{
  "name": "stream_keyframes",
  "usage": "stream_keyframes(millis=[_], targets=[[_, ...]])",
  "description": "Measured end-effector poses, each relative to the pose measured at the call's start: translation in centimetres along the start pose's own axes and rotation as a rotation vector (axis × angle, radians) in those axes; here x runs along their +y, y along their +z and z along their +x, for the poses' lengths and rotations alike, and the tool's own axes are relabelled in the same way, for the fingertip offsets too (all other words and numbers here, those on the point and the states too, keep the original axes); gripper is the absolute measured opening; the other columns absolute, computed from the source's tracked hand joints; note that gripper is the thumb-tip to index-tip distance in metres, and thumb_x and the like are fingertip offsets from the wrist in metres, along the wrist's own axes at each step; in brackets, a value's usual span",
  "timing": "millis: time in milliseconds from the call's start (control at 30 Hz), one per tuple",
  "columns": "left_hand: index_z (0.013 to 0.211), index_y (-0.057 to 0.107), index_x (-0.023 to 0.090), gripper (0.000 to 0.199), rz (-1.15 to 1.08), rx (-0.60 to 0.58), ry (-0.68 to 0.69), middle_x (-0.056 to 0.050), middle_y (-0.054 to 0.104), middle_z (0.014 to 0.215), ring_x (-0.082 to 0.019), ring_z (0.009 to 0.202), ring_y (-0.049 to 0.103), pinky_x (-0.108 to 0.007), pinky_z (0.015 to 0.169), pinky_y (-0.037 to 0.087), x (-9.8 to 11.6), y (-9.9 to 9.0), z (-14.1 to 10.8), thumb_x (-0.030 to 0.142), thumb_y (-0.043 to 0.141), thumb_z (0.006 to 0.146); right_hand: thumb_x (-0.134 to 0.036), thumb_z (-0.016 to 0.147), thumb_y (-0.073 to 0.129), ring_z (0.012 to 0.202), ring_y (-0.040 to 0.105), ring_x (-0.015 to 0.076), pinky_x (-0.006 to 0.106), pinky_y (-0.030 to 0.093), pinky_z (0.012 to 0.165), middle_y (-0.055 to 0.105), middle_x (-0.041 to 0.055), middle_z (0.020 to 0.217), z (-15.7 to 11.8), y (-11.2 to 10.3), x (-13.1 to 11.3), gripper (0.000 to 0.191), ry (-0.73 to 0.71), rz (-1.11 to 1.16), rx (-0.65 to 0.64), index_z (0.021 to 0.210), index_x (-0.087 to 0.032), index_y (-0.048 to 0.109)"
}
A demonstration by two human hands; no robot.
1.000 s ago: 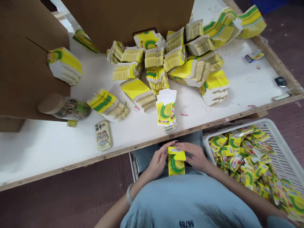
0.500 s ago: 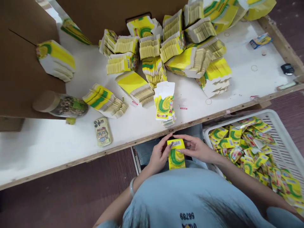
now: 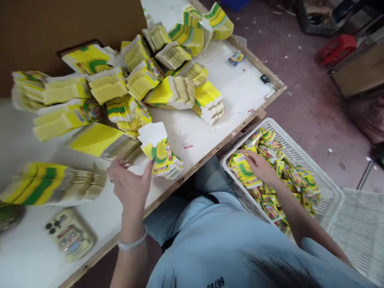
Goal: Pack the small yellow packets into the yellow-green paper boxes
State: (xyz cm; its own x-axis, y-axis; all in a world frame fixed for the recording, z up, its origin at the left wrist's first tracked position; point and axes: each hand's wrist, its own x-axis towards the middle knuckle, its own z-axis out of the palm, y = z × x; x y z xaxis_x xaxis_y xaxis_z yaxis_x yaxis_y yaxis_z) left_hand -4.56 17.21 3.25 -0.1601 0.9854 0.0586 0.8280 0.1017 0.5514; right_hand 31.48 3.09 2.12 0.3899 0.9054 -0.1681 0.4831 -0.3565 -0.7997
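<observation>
My left hand (image 3: 130,186) is over the white tabletop, thumb and fingers apart with nothing between them. Just beyond its thumb lies a small fanned pile of flat yellow-and-white cartons (image 3: 160,154). Behind its fingertips is a bundle of folded flat cartons (image 3: 96,140). My right hand (image 3: 261,168) is over the near left part of a white plastic basket (image 3: 327,196), its fingers at the top of a yellow-and-green carton (image 3: 247,172). That carton rests against several filled packs (image 3: 288,172) in the basket. The fingertips' far side is partly hidden.
Several bundles of flat cartons (image 3: 139,80) cover the back of the table. A phone (image 3: 71,235) lies at the near left. A small blue box (image 3: 237,59) and a black object (image 3: 265,79) sit by the wooden table edge (image 3: 207,156).
The view has swung right. My hands, earlier together on a yellow carton at my lap, have parted: the right went to the basket with it, the left to the cartons on the table.
</observation>
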Motion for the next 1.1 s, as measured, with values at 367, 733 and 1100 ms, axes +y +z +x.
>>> stream_keyframes(millis=[367,733,1100], targets=[[0.094,0.057,0.021,0.031,0.053,-0.193,-0.102,-0.004,0.066,0.083,-0.019,0.070,0.059,-0.030,0.063,0.036,-1.1,0.0,-1.0,0.051,0.062,0.087,-0.040,0.100,0.048,0.097,0.066,0.0253,0.042,0.051,0.095,0.073,0.0108,0.102,2.1,9.7,-5.8,0.034,-0.560,-0.145,0.056,0.122,-0.021,0.064],[0.068,0.041,0.021,0.035,-0.208,-0.368,0.374,0.002,0.047,0.068,-0.013,0.063,0.045,-0.027,0.063,0.036,-0.3,-1.9,-6.7,0.032,0.042,0.101,-0.054,0.095,0.052,0.082,0.061,0.0201,0.032,0.051,0.075,0.063,0.0040,0.088,0.7,16.8,-12.4,0.036,-0.336,0.416,-0.115,0.111,-0.023,0.052],[0.128,0.038,0.024,0.053,-0.766,-0.336,0.403,-0.016,0.039,0.147,-0.028,0.134,0.046,-0.046,0.104,0.046,1.4,0.1,-8.5,0.018,0.062,0.082,-0.053,0.103,0.033,0.122,0.059,0.0236,0.045,0.046,0.108,0.060,0.0086,0.126,-0.7,18.1,-12.6,0.036,-0.442,0.639,-0.187,0.123,-0.029,0.049]])
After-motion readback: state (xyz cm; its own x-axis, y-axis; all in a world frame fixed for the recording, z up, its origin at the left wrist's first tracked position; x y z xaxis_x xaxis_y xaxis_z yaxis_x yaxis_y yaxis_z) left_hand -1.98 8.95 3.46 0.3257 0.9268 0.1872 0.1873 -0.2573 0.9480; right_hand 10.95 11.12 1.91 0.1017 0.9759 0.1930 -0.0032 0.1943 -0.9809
